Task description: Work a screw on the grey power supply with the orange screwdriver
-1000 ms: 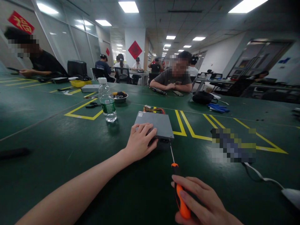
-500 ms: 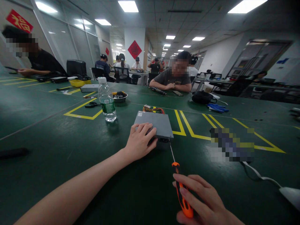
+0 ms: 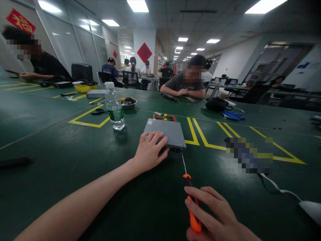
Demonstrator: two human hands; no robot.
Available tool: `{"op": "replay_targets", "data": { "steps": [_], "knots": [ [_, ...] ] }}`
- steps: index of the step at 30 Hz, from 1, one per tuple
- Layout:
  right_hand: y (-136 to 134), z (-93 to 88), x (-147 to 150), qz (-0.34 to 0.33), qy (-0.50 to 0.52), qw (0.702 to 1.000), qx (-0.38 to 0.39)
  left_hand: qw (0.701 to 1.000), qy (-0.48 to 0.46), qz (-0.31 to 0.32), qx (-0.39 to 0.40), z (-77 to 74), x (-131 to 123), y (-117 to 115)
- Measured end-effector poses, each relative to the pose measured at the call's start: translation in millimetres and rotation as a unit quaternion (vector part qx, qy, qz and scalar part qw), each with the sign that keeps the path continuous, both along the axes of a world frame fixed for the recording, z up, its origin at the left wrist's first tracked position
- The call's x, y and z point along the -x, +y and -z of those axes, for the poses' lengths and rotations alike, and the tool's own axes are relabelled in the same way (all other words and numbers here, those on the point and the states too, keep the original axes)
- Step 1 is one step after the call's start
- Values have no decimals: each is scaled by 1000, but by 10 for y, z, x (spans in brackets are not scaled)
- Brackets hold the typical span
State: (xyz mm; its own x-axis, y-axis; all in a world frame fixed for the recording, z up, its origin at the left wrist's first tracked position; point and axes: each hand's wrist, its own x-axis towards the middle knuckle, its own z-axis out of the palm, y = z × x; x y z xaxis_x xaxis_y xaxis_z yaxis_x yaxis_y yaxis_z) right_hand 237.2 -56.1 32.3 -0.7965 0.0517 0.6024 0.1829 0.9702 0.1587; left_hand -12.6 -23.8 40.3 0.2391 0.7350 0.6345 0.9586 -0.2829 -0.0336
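Broadly, the room point(image 3: 240, 53): office-like, with bright ceiling panels point(image 3: 137, 5), a far pillar point(image 3: 144, 35) bearing a red diamond-shaped sign point(image 3: 144, 52), and people point(image 3: 132, 68) seated farther off.
Green table point(image 3: 100, 207): spans left to right, marked with yellow lines point(image 3: 90, 126); a person in a grey shirt point(image 3: 178, 84) leans on its far side, a person in black point(image 3: 51, 67) sits far left.
Metal box point(image 3: 173, 132): grey, flat on the table in front of both hands, coloured wires point(image 3: 168, 117) at its far edge.
Bottle point(image 3: 116, 115): upright, clear, green-labelled, left of the box; fill level unclear.
Metal bowl point(image 3: 129, 106): beyond the bottle, holding something yellow and black.
Yellow tray point(image 3: 86, 88): far left; contents too small to tell.
Left hand point(image 3: 151, 149): laid over the box's near left part, fingers spread on top, thumb along the near face, holding it.
Right hand point(image 3: 213, 214): near right, fingers closed around the handle of an orange-and-black screwdriver point(image 3: 187, 180).
Screwdriver tip: at the box's near right corner; contact too small to tell.
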Motion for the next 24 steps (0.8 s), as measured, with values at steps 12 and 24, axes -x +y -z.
{"op": "replay_targets", "data": {
  "steps": [12, 24],
  "knots": [
    [8, 30, -10, -3, -7, 1000, 27, 1000, 2, 0, 2, -5, -1, -3],
    [-1, 71, 28, 2, 32, 998, 55, 1000, 3, 0, -1, -6, 1, -1]
  ]
}}
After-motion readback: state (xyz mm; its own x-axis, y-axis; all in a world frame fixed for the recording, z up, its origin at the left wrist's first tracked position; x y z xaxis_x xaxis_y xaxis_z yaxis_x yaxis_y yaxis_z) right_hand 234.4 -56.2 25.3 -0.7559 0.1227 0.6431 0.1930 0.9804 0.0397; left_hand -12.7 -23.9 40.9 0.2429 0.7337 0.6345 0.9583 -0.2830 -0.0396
